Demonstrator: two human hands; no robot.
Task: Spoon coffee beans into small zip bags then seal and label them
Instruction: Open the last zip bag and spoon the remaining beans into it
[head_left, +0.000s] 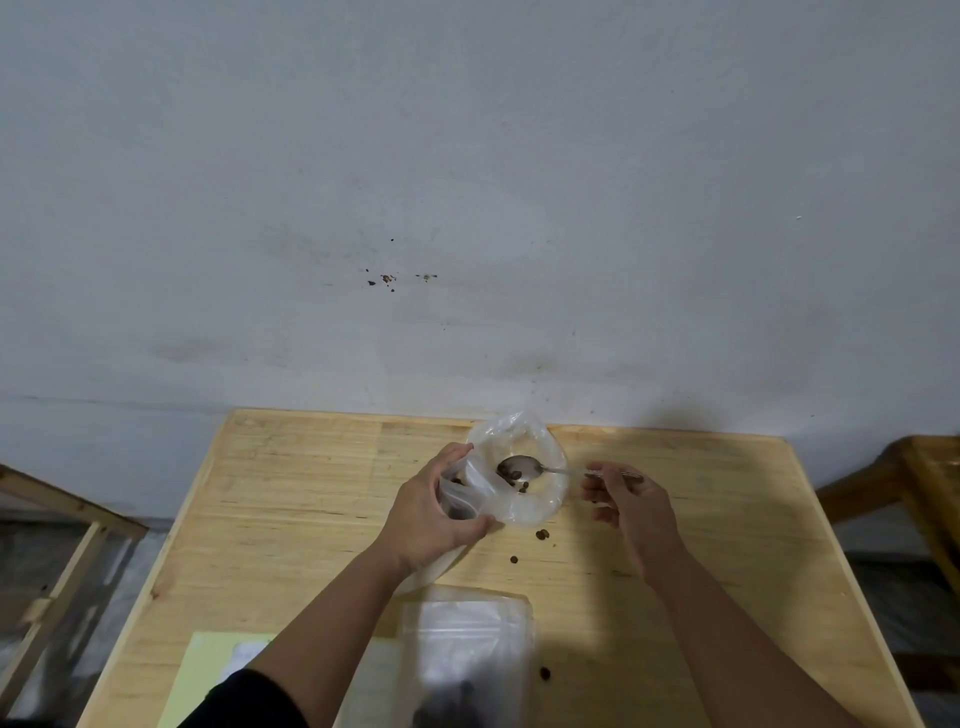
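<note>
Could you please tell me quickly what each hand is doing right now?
Left hand: grips the small clear zip bag.
Right hand: pinches the metal spoon.

Pale wood desk, matt with visible grain; thin clear plastic bag, slightly glossy; shiny metal spoon; dark matt beans; clear plastic zip bags; pale yellow paper sheet

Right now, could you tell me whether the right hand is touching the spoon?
Touching: the head view shows the right hand pinching the spoon by its handle.
</note>
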